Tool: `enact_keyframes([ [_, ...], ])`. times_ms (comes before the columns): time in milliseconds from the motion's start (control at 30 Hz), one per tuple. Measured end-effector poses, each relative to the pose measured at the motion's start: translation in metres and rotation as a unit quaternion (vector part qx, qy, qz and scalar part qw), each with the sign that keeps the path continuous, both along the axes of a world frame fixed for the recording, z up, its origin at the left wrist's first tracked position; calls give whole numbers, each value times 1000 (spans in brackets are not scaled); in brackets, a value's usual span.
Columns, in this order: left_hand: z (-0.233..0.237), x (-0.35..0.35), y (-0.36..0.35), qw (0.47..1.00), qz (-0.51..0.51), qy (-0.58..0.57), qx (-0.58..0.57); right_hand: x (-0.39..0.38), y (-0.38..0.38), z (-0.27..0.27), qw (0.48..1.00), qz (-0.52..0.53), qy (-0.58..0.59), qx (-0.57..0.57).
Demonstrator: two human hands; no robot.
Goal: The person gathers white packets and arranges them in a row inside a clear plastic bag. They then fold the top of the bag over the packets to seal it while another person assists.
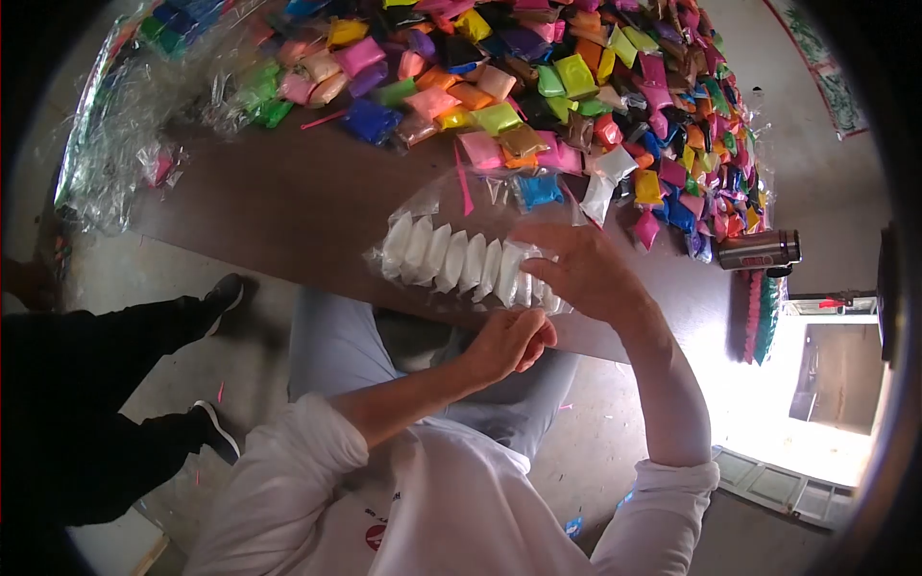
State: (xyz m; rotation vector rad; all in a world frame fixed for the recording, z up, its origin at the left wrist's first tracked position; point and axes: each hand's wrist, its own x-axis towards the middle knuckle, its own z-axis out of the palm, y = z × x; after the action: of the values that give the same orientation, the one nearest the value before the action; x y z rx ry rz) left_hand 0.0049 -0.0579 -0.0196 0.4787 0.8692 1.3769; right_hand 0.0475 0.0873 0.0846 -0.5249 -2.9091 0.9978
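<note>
Along the front edge of the brown wooden worktop (pixel 288 211) lies a clear plastic bag of white packets (pixel 442 259), its long axis left to right, the right hand (pixel 586 274) resting spread fingers (pixel 534 234) on the bag's right end, the left hand (pixel 509 341) curled closed just below that end.

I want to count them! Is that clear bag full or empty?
Filled, mostly: white packets stand side by side along the clear bag, its top part bare.

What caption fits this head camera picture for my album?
Right hand on a clear bag of white packets, left hand beside it, colourful packets piled behind.
</note>
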Motion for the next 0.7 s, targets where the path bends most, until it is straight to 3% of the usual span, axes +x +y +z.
enact_keyframes([
  [233,3,0,-1,1000,7,22,-6,-2,10,-24,998,0,-64,17],
  [433,-1,2,-1,1000,-2,16,-12,-3,4,23,993,-106,-54,1],
  [700,-3,2,-1,1000,5,16,-3,9,10,3,985,11,-126,118],
])
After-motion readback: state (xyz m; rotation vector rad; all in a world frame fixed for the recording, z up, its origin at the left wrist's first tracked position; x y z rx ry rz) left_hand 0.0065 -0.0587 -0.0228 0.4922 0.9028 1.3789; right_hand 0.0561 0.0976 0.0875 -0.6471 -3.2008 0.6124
